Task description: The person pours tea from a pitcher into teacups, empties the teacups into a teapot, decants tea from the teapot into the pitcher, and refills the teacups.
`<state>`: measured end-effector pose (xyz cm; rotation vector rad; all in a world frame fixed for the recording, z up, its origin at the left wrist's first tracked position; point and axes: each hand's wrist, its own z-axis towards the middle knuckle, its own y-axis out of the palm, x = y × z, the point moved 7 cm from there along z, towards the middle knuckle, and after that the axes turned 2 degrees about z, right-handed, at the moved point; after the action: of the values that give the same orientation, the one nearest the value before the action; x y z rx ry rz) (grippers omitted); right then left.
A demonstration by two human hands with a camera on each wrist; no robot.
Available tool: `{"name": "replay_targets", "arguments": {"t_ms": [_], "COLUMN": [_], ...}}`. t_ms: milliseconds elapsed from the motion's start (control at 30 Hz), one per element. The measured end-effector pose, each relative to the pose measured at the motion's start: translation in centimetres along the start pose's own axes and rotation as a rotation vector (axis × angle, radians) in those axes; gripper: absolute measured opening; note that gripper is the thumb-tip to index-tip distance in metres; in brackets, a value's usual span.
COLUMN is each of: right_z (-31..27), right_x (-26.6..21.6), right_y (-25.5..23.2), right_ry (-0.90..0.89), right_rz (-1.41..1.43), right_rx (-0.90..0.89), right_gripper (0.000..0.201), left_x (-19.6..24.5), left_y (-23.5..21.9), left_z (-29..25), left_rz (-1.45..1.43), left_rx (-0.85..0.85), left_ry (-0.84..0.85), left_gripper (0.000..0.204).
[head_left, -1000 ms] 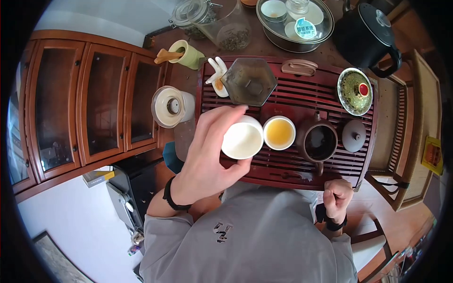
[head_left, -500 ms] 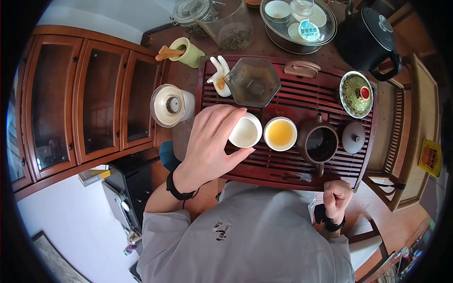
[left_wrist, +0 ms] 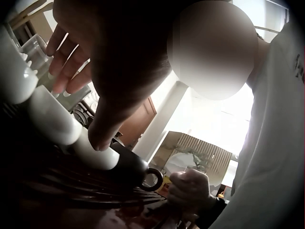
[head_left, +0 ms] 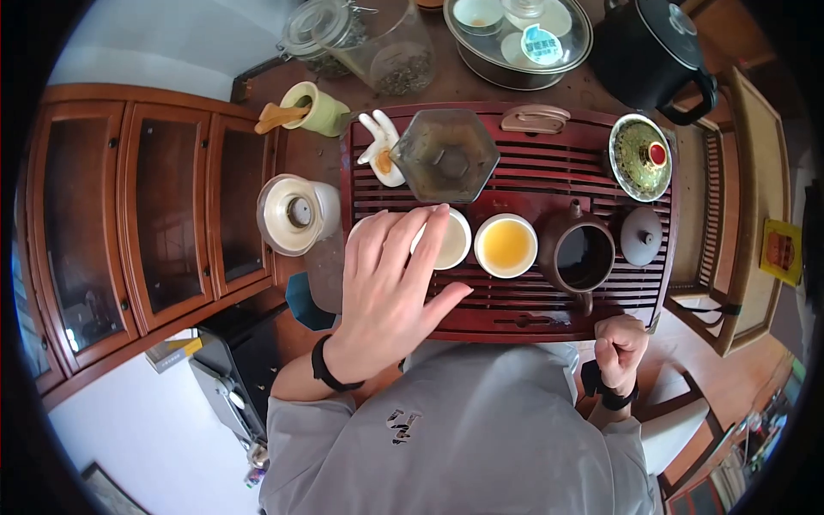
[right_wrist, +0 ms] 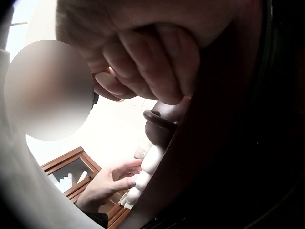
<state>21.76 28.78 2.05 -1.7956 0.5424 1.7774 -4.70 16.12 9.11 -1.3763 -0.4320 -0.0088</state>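
Observation:
In the head view my left hand (head_left: pixel 390 283) hovers over the left part of the slatted tea tray (head_left: pixel 532 319), its fingers extended and thumb spread. Partly beneath its fingers stands a white cup (head_left: pixel 453 242). To the right is a second white cup (head_left: pixel 506 246) filled with golden tea. Another white cup (left_wrist: pixel 16 74) shows at the far end of the row in the left wrist view, mostly covered by the hand from above. Beside the tea stands a dark lidless teapot (head_left: pixel 584 256) with dark liquid inside. My right hand (head_left: pixel 620 350) is a fist at the tray's front right edge, holding nothing.
Behind the cups are a smoky hexagonal pitcher (head_left: pixel 446 159) and a white hand-shaped ornament (head_left: pixel 382 154). The teapot lid (head_left: pixel 641 236) and a green patterned lidded bowl (head_left: pixel 639 159) sit at right. A strainer on a stand (head_left: pixel 292 213) and black kettle (head_left: pixel 657 60) flank the tray.
My left hand has let go of the white cup, now standing left of the tea-filled one. The fingers have straightened and moved left over the row. The right fist stays at the tray's edge.

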Motion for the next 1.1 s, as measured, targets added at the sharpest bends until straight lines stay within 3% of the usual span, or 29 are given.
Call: {"name": "replay_targets", "arguments": {"t_ms": [167, 500, 933, 1100], "right_z": [0.0, 0.4, 1.0, 0.7], "right_x": [-0.2, -0.5, -1.3, -0.8], "right_y": [0.1, 0.3, 0.4, 0.5], "right_ry": [-0.021, -0.018, -0.045, -0.034], "right_rz": [-0.019, -0.022, -0.087, -0.044], "right_rx": [0.014, -0.061, -0.106, -0.127], "right_gripper": [0.029, 0.027, 0.028, 0.029], "left_x": [1.1, 4.0, 4.5, 4.5], "left_y": [-0.2, 2.8, 2.8, 2.9], "left_z": [0.4, 1.2, 1.4, 1.5], "left_rz": [0.058, -0.027, 0.08, 0.092], "left_rx": [0.005, -0.15, -0.032, 0.023], "left_ry": [0.019, 0.039, 0.087, 0.087], "left_gripper": [0.088, 0.096, 0.093, 0.079]}}
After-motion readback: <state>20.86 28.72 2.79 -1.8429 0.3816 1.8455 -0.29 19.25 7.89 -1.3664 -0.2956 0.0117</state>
